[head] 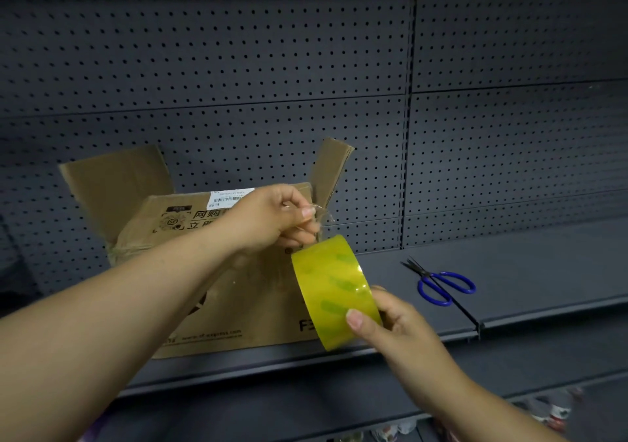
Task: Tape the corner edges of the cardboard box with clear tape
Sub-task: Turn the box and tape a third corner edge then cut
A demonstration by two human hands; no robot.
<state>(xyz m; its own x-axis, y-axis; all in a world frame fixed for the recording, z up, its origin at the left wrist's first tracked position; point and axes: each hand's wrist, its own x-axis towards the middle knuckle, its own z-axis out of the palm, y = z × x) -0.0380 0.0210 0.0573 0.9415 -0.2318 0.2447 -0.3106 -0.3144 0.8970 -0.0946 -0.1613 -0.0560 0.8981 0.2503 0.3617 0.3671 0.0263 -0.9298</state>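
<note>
Your right hand (397, 322) grips the tape roll (334, 292) before the box (238, 292) on the shelf (509, 271); your left hand (272, 217) pinches its free tape end (323, 219) just above the roll

This looks like a shop, seen at a stretch of retail shelving. The back wall is made of dark grey perforated metal panels (238, 50), the sort fitted to store gondola units, with a slotted vertical upright (408, 135) running between two bays. Below it a dark metal shelf (526, 271) runs across the view, split by a seam where two shelf sections meet, and its front edge has the lip that normally carries price strips. Along the bottom edge, on a lower level, small packaged goods (554, 411) stand in a row, too blurred to identify. The lighting is dim and the upper panels carry no hooks or stock.
</note>
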